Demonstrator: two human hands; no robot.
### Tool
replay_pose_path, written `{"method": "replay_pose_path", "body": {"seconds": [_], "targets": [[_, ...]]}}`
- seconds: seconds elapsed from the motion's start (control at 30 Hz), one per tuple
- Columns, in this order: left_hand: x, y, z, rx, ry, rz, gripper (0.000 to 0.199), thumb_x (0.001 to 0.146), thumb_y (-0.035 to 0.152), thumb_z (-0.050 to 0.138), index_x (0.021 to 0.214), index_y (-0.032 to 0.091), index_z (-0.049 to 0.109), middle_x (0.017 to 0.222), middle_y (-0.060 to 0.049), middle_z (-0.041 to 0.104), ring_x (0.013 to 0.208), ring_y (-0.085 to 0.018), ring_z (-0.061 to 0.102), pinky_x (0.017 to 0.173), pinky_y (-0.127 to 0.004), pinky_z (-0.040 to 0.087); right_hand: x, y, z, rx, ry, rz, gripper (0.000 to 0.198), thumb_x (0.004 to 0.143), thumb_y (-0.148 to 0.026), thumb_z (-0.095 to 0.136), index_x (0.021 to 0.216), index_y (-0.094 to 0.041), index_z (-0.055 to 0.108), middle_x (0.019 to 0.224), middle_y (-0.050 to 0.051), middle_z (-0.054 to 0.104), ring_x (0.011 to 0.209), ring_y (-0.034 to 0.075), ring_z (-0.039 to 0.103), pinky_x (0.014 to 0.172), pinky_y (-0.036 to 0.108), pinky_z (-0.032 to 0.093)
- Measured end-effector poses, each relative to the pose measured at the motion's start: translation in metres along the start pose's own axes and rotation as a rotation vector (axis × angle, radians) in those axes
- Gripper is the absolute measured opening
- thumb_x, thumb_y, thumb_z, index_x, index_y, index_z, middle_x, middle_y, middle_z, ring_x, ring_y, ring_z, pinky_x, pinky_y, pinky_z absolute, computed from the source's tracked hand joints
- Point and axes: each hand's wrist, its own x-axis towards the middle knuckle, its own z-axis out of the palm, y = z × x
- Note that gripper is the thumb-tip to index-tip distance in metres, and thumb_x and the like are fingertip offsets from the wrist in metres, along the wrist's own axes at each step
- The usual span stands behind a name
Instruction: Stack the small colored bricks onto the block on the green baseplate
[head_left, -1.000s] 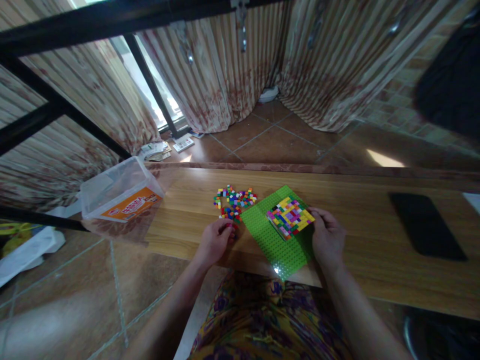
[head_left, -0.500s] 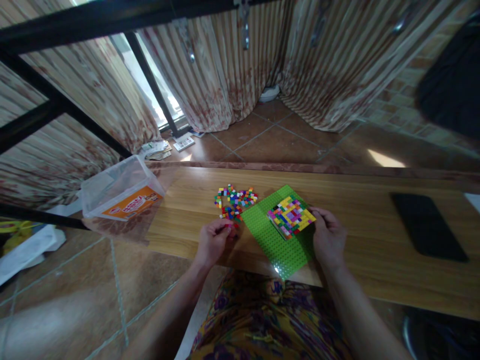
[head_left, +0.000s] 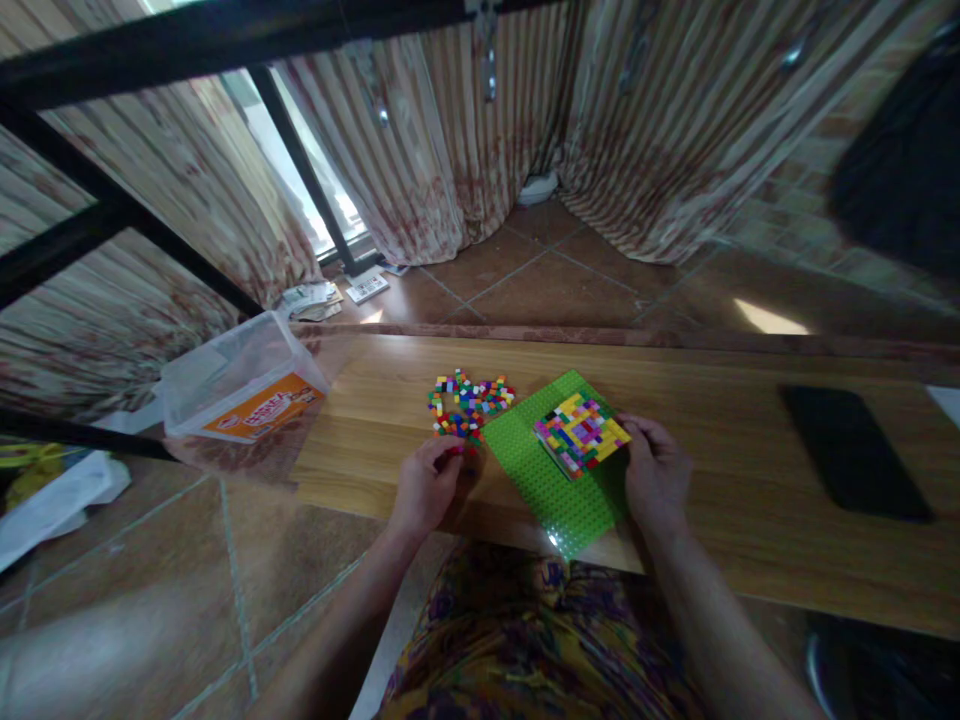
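slightly shifted since the earlier frame: left hand (head_left: 427,485), fingertips drawn together at the near edge of loose bricks (head_left: 469,402), any hold indiscernible. right hand (head_left: 658,472), grasping the right corner of the brick block (head_left: 581,432) over the green baseplate (head_left: 570,520). beyond: curtains (head_left: 450,150).

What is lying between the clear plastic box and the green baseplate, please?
In the head view, loose coloured bricks lie there on the wooden table, near the left hand.

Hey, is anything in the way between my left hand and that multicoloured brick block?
Nothing visible rises between your left hand and the brick block. Small red bricks show at the fingertips; past them lie just table and flat green baseplate.
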Motion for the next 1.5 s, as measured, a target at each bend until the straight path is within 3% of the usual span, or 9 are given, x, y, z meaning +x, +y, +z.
{"method": "replay_pose_path", "body": {"seconds": [0.37,0.6,0.77,1.0,1.5], "targets": [[-0.002,0.0,-0.003,0.056,-0.001,0.12,0.022,0.082,0.017,0.059,0.102,0.021,0.067,0.096,-0.004,0.071,0.08,-0.016,0.066,0.077,-0.03,0.054,0.001,0.003,0.0,0.023,0.005,0.002,0.023,0.08,-0.036,0.058,0.083,-0.018,0.072,0.084,0.006,0.072,0.082,0.021,0.064,0.079,0.036,0.048],[-0.017,0.004,-0.003,0.19,-0.002,0.146,0.043,0.069,0.013,0.073,0.109,0.02,0.06,0.105,-0.005,0.059,0.067,-0.011,0.057,0.066,-0.028,0.053,0.001,0.0,0.0,0.0,0.008,0.023,0.023,0.079,-0.035,0.058,0.084,-0.018,0.072,0.087,0.007,0.072,0.084,0.021,0.064,0.082,0.037,0.048],[-0.01,0.0,0.006,0.246,0.097,0.114,0.031,0.074,0.011,0.068,0.102,0.019,0.058,0.091,-0.002,0.057,0.069,-0.013,0.058,0.069,-0.029,0.052,0.0,-0.002,0.0,-0.004,0.009,0.025,0.024,0.079,-0.036,0.057,0.083,-0.017,0.072,0.085,0.007,0.072,0.082,0.021,0.064,0.079,0.037,0.048],[-0.003,-0.006,0.005,0.223,0.198,0.15,0.03,0.078,0.005,0.056,0.106,0.017,0.055,0.096,-0.005,0.059,0.079,-0.015,0.063,0.072,-0.029,0.054,0.0,0.0,0.0,-0.001,0.006,0.026,0.025,0.079,-0.037,0.058,0.084,-0.017,0.072,0.087,0.007,0.072,0.084,0.022,0.065,0.081,0.038,0.048],[0.006,-0.008,-0.002,0.557,0.117,0.346,0.019,0.088,0.014,0.05,0.102,0.02,0.061,0.093,-0.006,0.069,0.086,-0.021,0.064,0.078,-0.033,0.051,0.0,0.001,0.002,0.03,-0.011,0.026,0.026,0.081,-0.039,0.056,0.085,-0.018,0.071,0.088,0.007,0.072,0.085,0.021,0.064,0.081,0.037,0.048]]}}
